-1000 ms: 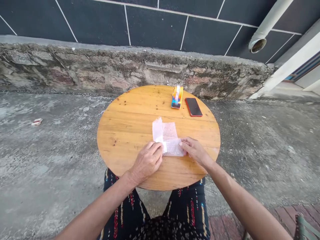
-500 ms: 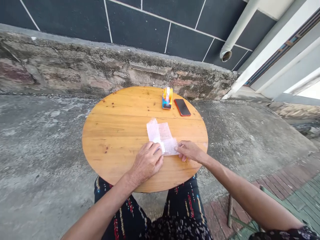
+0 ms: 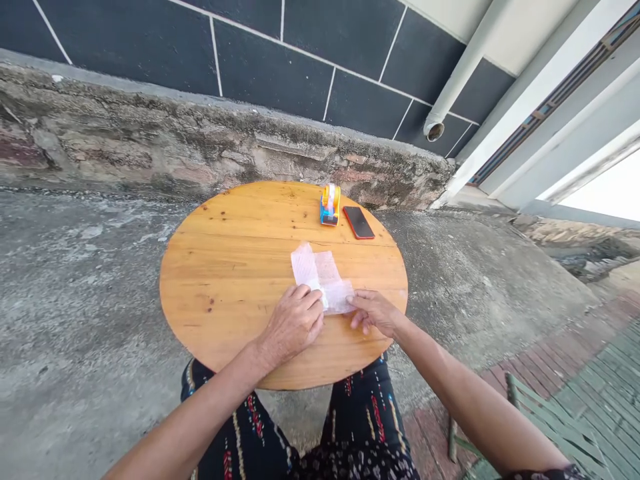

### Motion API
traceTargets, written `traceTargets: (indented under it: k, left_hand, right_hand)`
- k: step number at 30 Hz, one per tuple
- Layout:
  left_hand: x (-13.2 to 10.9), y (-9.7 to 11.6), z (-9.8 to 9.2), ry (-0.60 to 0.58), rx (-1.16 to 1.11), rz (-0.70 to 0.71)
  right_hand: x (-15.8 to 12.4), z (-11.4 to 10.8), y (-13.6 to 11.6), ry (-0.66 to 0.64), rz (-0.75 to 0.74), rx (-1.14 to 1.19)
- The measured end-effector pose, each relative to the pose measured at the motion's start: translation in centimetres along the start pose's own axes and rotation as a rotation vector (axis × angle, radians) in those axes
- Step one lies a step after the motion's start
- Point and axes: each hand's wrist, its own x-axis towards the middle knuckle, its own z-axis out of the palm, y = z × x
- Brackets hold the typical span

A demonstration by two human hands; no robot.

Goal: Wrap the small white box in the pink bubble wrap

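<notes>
A sheet of translucent bubble wrap (image 3: 327, 268) lies partly folded on the round wooden table (image 3: 215, 267). My left hand (image 3: 295, 320) rests on its near left part, fingers curled and pressing down. Under those fingertips, a small white item shows at the fold, mostly hidden, so its kind cannot be told. At the right end, my right hand (image 3: 373, 310) pinches the wrap's edge between thumb and forefinger, with the other fingers loosely bent below.
A yellow and blue tape dispenser (image 3: 330, 205) stands at the table's far side, beside a red-edged phone (image 3: 359, 222) lying flat. Behind the table runs a rough stone wall base (image 3: 200, 147). A green slatted chair (image 3: 555, 420) stands at lower right.
The view has shifted slightly. Both hands stay on the bubble wrap, and the right hand's lower fingers have shifted a little.
</notes>
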Motion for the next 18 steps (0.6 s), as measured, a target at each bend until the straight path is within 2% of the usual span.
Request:
traceTargets:
  k: [9, 14, 18]
  left_hand:
    - [0.1, -0.4, -0.7, -0.103, -0.007, 0.060]
    - [0.4, -1.0, -0.9, -0.128, 0.048, 0.140]
    - [1.5, -1.4, -1.8, -0.219, 0.073, 0.234]
  right_hand:
    - [1.4, 0.6, 1.9, 0.115, -0.192, -0.166]
    - [1.4, 0.8, 1.8, 0.129, -0.213, -0.106]
    - [1.1, 0.8, 1.5, 0.105, -0.199, -0.042]
